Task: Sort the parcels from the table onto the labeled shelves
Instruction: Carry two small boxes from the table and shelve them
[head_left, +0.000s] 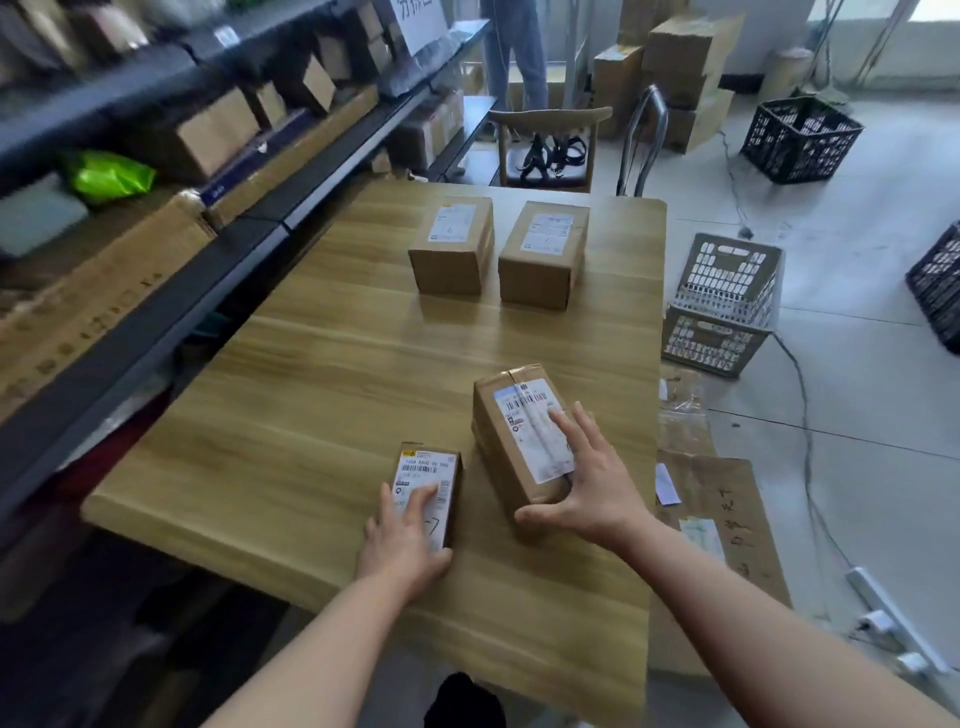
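Near 6 o'clock, our left hand (405, 540) lies on a small parcel (427, 475) on the wooden counter (311, 415), fingers (423, 499) straight and open. At 5 o'clock, our right hand (587, 483) spreads open over a larger parcel (519, 431), thumb at its near end. Two more parcels (452, 244) stand toward 12 o'clock, and shelves (156, 322) run along 9 o'clock.

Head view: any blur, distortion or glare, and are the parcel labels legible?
Head view: the dark metal shelving at left is motion-smeared; wide-angle distortion slightly bows the light wooden table at its edges; daylight is soft, no glare; the label on the small brown cardboard parcel shows a barcode, fine print unreadable.
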